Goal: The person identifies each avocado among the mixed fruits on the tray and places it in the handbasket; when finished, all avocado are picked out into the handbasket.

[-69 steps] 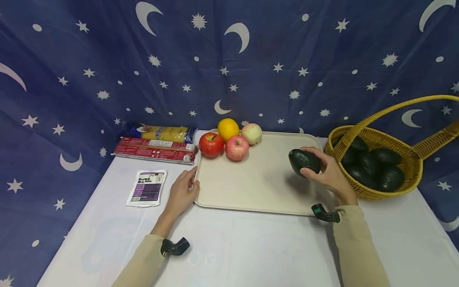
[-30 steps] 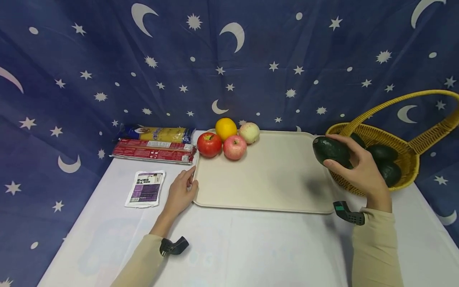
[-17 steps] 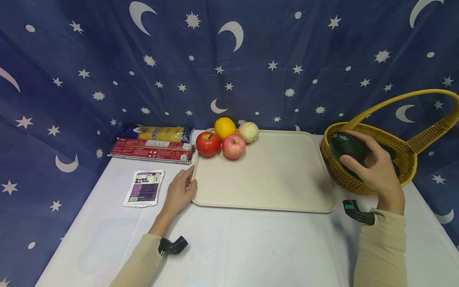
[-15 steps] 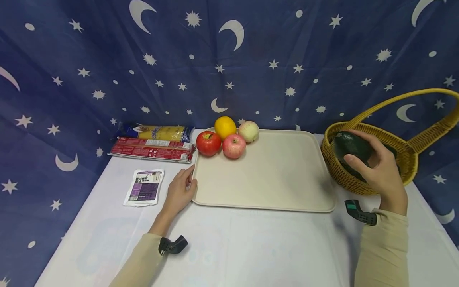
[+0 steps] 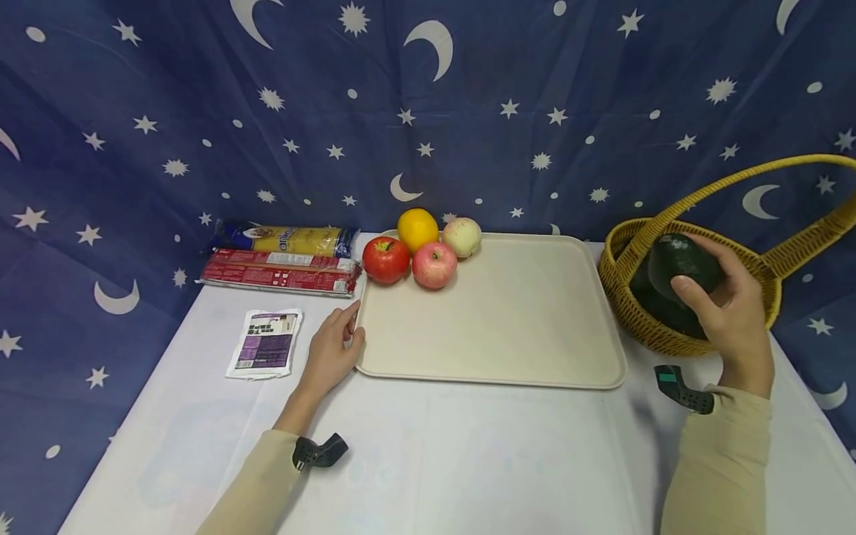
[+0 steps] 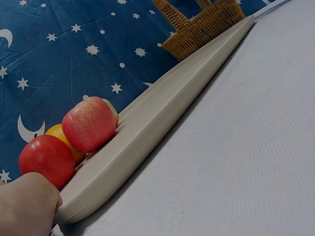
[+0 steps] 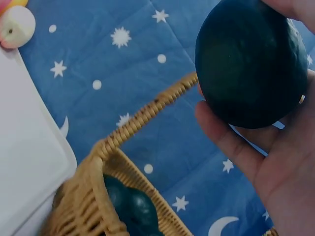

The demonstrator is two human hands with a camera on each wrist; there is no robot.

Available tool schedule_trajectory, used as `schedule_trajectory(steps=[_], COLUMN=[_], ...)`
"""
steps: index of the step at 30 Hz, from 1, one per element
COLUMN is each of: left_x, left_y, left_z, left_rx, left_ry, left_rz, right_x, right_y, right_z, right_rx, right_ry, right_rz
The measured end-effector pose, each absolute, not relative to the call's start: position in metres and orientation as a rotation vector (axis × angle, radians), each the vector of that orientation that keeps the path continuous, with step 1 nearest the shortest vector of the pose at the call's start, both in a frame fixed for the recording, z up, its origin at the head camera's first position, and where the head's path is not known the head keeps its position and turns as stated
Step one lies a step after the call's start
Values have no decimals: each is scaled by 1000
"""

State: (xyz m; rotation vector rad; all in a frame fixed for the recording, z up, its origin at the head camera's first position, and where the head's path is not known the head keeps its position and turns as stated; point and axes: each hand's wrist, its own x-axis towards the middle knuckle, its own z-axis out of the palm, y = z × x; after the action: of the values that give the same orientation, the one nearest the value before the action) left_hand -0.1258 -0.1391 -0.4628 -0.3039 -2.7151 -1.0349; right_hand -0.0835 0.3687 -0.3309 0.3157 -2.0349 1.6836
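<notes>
My right hand (image 5: pixel 738 327) holds a dark green avocado (image 5: pixel 682 264) between thumb and fingers, over the yellow wicker basket (image 5: pixel 658 333). In the right wrist view the avocado (image 7: pixel 248 64) stands clear above the basket, where other avocados (image 7: pixel 140 209) lie. My left hand (image 5: pixel 331 348) rests on the table, fingertips right at the left edge of a beige tray (image 5: pixel 501 319). On the tray's back left corner sit a red tomato-like fruit (image 5: pixel 386 260), an orange (image 5: pixel 417 229), a pink apple (image 5: pixel 435 266) and a pale, blushed fruit (image 5: pixel 462 237).
Left of the tray lie a yellow pasta pack (image 5: pixel 294 240), a long red packet (image 5: pixel 281 272) and a white-and-purple sachet (image 5: pixel 265 344). The basket's tall handle (image 5: pixel 725 180) arches over its opening. A star-patterned blue cloth (image 5: pixel 481 119) hangs behind the white table.
My right hand has carried the avocado from above the tray rightward to over the basket. My left hand stays at the tray's edge. The head view has shifted slightly.
</notes>
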Motion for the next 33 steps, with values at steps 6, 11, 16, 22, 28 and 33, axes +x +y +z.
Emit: schedule_trajectory(steps=[6, 11, 16, 22, 28, 33], left_x=[-126, -126, -126, -126, -126, -126], left_y=[-139, -139, -139, -139, -138, -138], left_z=[-462, -462, -463, -461, -460, -460], left_rx=[-311, -303, -297, -297, -311, -311], left_ry=[-2717, -2723, -2720, -2719, -2719, -2718], left_rz=[-1039, -1041, -1035, -1037, -1039, -1041], right_x=[-80, -79, -75, -75, -82, -91], right_y=[379, 390, 403, 414, 417, 417], right_z=[-334, -340, -344, -350, -358, -364], right_rx=[103, 54, -88, -267, -450, -513], right_ry=[-2120, -2159, -2317, -2506, -2677, -2675], right_rz=[1571, 1568, 1416, 1307, 1184, 1185])
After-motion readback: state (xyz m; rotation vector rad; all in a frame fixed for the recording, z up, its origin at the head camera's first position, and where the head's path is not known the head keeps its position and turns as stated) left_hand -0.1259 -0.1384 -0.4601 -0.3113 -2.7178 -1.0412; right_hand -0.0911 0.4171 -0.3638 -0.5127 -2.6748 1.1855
